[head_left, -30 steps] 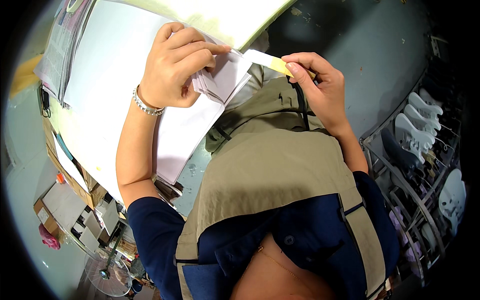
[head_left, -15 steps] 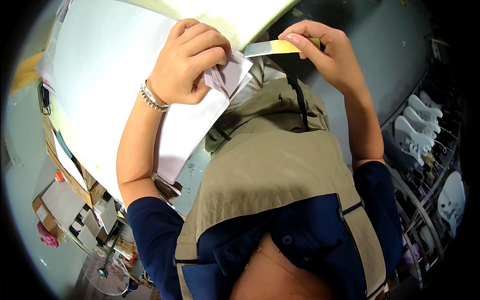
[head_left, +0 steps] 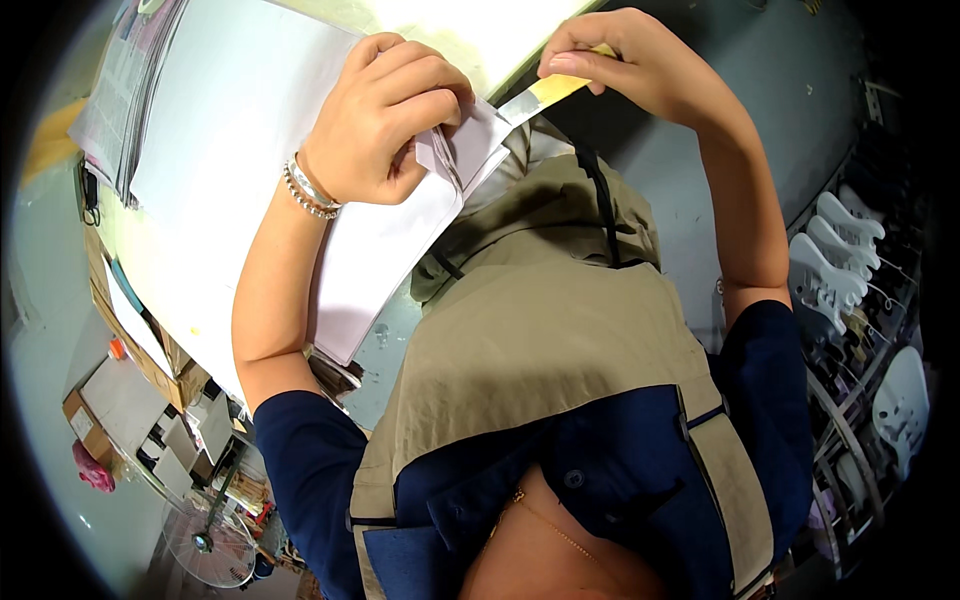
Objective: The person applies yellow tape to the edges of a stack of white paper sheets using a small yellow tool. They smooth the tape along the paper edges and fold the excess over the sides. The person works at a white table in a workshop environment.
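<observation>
Held in my right hand (head_left: 620, 60) is a knife (head_left: 555, 92) with a yellow handle and a flat grey blade, pinched between thumb and fingers. The blade's tip meets the corner of the folded paper (head_left: 477, 140) at the table's edge; whether it lies between the layers I cannot tell. My left hand (head_left: 385, 120) is closed on that folded paper, its fingers curled over the top. Under my left forearm, large white sheets (head_left: 385, 265) reach past the table edge toward my apron.
A stack of printed sheets (head_left: 125, 110) lies at the table's far left. The lit table (head_left: 460, 35) ends near my right hand. Cardboard boxes (head_left: 180, 375) and a fan (head_left: 210, 545) stand at lower left. White hangers (head_left: 825, 270) hang on a metal rack at the right.
My right hand has risen and shifted slightly left, tilting the knife more steeply, with its tip still by the paper. My left hand has barely moved. More of the printed stack shows at far left.
</observation>
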Action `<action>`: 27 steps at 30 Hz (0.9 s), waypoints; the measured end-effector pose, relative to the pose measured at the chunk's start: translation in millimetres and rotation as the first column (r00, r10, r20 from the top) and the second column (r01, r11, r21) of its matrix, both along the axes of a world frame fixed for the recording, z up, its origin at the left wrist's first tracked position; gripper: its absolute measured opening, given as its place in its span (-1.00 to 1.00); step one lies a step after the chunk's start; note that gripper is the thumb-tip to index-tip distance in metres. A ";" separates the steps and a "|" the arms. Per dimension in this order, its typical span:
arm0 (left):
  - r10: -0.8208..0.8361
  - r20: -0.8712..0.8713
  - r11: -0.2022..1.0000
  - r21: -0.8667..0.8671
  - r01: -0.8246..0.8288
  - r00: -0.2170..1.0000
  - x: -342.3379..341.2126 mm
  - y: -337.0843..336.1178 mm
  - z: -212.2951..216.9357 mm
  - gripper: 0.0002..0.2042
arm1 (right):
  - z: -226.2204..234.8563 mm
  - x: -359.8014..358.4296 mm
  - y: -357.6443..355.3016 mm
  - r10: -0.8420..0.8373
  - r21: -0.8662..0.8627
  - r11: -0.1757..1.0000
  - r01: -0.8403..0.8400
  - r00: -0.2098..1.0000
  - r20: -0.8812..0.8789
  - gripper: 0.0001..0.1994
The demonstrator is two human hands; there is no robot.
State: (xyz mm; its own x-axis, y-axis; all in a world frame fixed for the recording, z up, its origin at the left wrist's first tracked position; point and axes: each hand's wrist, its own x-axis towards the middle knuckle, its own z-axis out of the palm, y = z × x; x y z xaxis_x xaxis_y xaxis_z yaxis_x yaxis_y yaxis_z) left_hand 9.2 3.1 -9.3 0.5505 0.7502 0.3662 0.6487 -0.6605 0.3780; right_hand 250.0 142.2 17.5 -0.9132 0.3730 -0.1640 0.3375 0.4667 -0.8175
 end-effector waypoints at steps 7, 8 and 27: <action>0.003 0.020 1.000 -0.004 -0.003 1.000 -0.1 0.1 -0.5 -0.76 | -31.5 -23.0 2.4 0.163 -0.161 0.971 -0.178 0.982 -0.098 -0.79; 0.003 0.020 1.000 -0.011 -0.002 1.000 -0.7 0.3 -0.3 -0.77 | -31.6 -23.6 2.8 0.171 -0.160 0.969 -0.186 0.980 -0.102 -0.79; -0.021 0.126 0.996 0.083 0.011 0.992 1.2 -1.4 -0.3 -0.67 | -21.1 -5.1 -15.2 -0.015 -0.092 0.996 0.007 0.997 -0.079 -0.78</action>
State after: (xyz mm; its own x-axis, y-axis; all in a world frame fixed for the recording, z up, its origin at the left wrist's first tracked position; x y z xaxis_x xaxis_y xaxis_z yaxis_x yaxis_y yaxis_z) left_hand 10.5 1.7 -9.6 0.5071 0.7064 0.4938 0.5881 -0.7024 0.4009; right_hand 244.9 127.1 -3.6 -0.9206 0.3699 -0.1251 0.2746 0.3855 -0.8809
